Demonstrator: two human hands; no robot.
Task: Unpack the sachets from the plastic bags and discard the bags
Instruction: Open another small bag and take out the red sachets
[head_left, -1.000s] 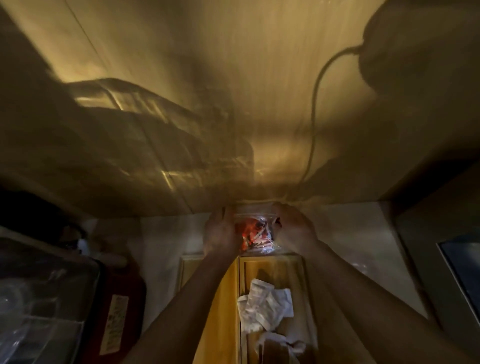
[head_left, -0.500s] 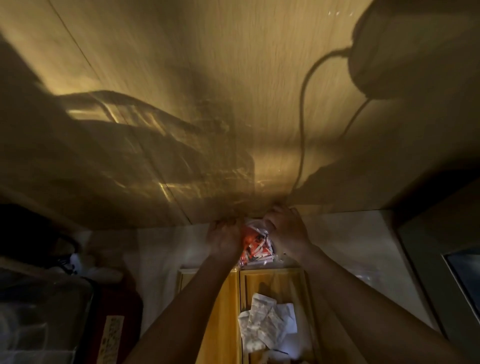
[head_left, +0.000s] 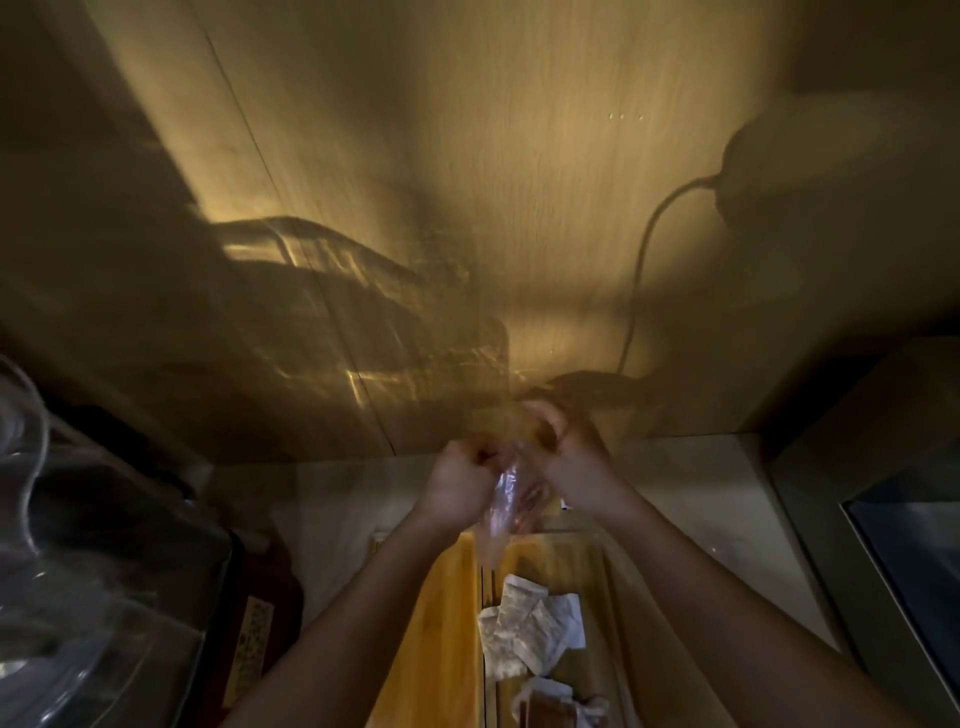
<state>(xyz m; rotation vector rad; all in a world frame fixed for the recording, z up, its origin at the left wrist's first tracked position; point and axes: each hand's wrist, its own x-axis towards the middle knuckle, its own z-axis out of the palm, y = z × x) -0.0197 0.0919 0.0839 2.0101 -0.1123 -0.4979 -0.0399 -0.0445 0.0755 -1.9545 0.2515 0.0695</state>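
Dim warm-lit scene, motion blur on the hands. Just below frame centre, both hands are raised together around a small clear plastic bag (head_left: 506, 499). Left hand (head_left: 460, 480) is clenched on the bag's upper left edge; right hand (head_left: 574, 467) is clenched on its upper right, fingers curled over the top. The bag hangs between them, crinkled and glossy, stretched into a narrow strip that tapers downward, with a bright glare streak along it. Reddish-orange contents show faintly through the film near the right hand; too blurred to count or read.

Lower centre, below the bag: a yellow wooden tray (head_left: 441, 623) with a divider running down it. In its right compartment lies a loose pile of white sachets (head_left: 527, 631), flat, crumpled and overlapping. More pale wrappers and something brownish sit at the bottom edge, unclear.

Lower left: clear plastic container (head_left: 98, 613), dark. Right edge: a dark screen-like panel (head_left: 914, 551). Upper half: wood-grain wall (head_left: 467, 156) with shadows and light streaks.
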